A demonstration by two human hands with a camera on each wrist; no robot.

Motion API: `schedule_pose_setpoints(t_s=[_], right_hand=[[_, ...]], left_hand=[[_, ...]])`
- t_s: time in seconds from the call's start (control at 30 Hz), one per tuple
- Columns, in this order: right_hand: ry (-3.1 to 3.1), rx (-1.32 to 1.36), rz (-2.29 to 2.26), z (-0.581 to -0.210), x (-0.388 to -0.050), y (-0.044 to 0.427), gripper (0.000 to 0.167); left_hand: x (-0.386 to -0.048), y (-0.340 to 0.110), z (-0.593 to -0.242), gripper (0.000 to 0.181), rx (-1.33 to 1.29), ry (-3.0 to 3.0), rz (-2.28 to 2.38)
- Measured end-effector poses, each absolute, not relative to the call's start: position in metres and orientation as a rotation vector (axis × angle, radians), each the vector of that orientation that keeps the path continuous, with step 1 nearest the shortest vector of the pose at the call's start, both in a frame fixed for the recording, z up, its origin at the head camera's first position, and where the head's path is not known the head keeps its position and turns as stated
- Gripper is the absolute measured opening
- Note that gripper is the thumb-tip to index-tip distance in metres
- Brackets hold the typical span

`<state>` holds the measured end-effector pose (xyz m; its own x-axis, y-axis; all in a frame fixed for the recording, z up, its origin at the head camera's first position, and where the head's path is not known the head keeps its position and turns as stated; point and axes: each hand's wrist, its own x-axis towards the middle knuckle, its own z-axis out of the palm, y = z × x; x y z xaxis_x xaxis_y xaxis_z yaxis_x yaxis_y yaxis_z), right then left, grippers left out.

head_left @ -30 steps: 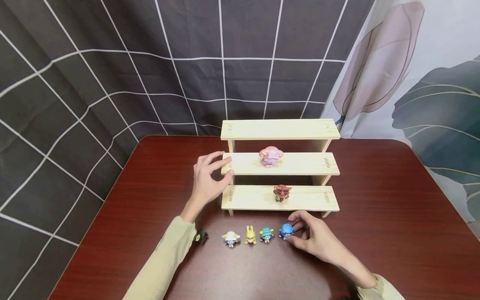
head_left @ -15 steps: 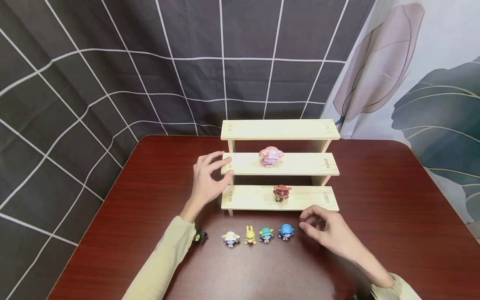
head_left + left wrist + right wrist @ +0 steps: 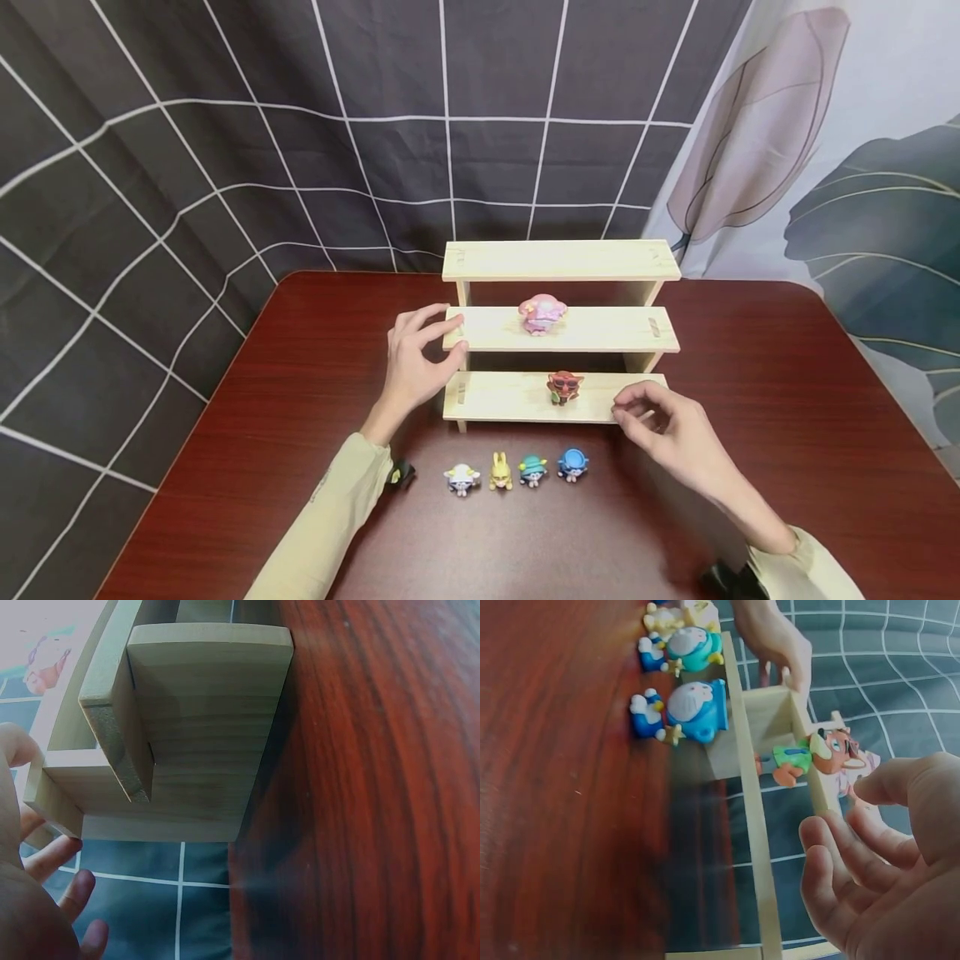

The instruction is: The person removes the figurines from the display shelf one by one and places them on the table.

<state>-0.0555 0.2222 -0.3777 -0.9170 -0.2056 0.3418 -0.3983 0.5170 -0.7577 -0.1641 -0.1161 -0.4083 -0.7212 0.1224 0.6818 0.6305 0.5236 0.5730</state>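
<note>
A three-step wooden display shelf point(image 3: 502, 400) stands on the table. My left hand point(image 3: 412, 367) grips the left end of its middle board between thumb and fingers, as the left wrist view also shows. My right hand point(image 3: 678, 433), fingers loosely bent and holding nothing, is over the right end of the lowest board; contact cannot be told. Left of it on that board stands a fox figurine point(image 3: 564, 388) with sunglasses. A pink figurine point(image 3: 542, 314) occupies the middle board. In front of the shelf stand blue point(image 3: 572, 465), teal point(image 3: 533, 471), yellow rabbit-eared point(image 3: 500, 472) and white point(image 3: 461, 480) figurines.
A dark thing point(image 3: 402, 474) with a yellow mark lies beside the left sleeve, partly hidden. Behind the reddish-brown table point(image 3: 337, 317) hangs a dark curtain point(image 3: 390, 158) with white grid lines. A pale patterned curtain point(image 3: 757, 150) hangs at the right.
My right hand has left the blue figurine and moved right and up to the lowest board's right end. The blue figurine stays in the row. My left hand has kept its place.
</note>
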Motion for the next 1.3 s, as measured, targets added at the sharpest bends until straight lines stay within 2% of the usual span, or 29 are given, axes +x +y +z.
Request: schedule_pose_setpoints(t_s=[0.33,0.9,1.3], right_hand=[[-2.439,0.572,1.316,-0.362,-0.075,0.221,0.029],[-2.382,0.662,1.271,-0.346,-0.114,0.206,0.035],[-2.385,0.693,1.318,-0.34,-0.13,0.197,0.037]], left_hand=[[-0.165,-0.116,-0.409,0.034,-0.613,-2.171,-1.146],[-0.166,-0.116,-0.412,0.034,-0.602,-2.176,-1.138],[-0.166,-0.117,-0.411,0.035,-0.6,-2.186,-1.142]])
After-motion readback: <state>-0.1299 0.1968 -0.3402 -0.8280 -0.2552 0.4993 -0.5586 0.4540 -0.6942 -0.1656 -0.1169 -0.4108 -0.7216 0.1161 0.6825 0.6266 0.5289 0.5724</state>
